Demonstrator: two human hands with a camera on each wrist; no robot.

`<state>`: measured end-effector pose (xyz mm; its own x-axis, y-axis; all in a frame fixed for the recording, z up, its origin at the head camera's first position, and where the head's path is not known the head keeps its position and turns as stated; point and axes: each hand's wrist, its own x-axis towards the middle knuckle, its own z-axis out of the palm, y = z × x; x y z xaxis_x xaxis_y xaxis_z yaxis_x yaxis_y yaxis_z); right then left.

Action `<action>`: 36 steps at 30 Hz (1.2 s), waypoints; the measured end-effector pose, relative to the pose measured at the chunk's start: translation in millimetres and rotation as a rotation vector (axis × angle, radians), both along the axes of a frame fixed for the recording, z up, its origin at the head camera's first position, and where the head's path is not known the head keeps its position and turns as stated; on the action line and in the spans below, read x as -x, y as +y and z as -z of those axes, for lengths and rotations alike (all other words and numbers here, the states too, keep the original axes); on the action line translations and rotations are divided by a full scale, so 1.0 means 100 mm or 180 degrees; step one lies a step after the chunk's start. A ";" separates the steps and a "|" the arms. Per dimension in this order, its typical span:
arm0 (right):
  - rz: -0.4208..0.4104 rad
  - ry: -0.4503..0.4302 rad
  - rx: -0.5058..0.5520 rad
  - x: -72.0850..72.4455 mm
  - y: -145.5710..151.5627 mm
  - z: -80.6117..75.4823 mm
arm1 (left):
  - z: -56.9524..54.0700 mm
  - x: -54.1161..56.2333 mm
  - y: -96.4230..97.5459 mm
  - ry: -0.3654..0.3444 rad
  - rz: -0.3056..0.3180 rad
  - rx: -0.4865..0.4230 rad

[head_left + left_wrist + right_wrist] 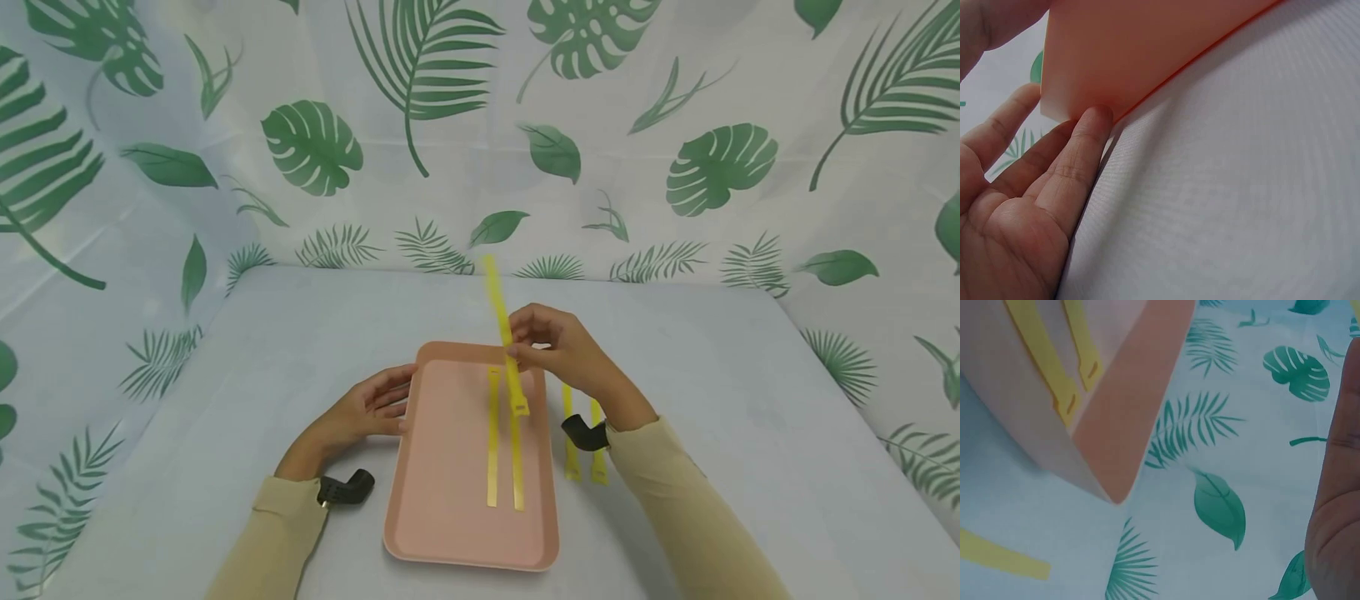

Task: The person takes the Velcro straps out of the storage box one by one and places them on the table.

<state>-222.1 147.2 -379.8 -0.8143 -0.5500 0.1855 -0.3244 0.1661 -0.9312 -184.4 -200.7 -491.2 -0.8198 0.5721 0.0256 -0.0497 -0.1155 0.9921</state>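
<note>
My right hand (562, 346) pinches a yellow cable strap (496, 293) between thumb and fingers, over the far right part of a pink tray (442, 483). The strap stands nearly upright, its slotted head at the bottom. Two similar straps, a left one (492, 454) and a right one (517, 471), lie side by side lengthwise in the tray, slotted heads toward the far end. At the tray's left side rests my left hand (356, 417), fairly straight fingertips (1094, 125) against the outer wall. Only part of my right hand shows at the right wrist view's edge.
Two more yellow straps, one nearer the tray (572, 462) and one farther right (599, 467), lie on the white table (750, 467) under my right forearm. A leaf-patterned cloth (465, 192) rises behind the table and along its sides.
</note>
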 end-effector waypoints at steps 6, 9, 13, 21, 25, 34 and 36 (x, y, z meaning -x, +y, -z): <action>0.0180 -0.0122 -0.0029 -0.03 0.11 0.03 | 0.00 -0.01 0.00 -0.0018 0.0017 -0.0014; 0.0235 -0.0169 -0.0032 -0.05 0.18 0.04 | 0.00 -0.02 0.00 -0.0011 0.0007 -0.0014; 0.0296 -0.0225 -0.0036 -0.07 0.29 0.06 | 0.00 -0.02 0.00 0.0012 -0.0010 0.0011; 0.0354 -0.0240 0.0014 -0.12 0.51 0.09 | 0.01 -0.01 0.00 0.0003 -0.0020 0.0056; 0.0404 -0.0225 -0.0011 -0.15 0.58 0.10 | 0.02 -0.02 -0.01 0.0038 -0.0029 0.0079; 0.0573 -0.0309 -0.0049 -0.21 0.78 0.13 | 0.01 -0.03 0.01 0.0045 -0.0034 0.0077; 0.0628 -0.0330 -0.0039 -0.22 0.83 0.15 | 0.01 -0.03 0.01 0.0049 -0.0034 0.0067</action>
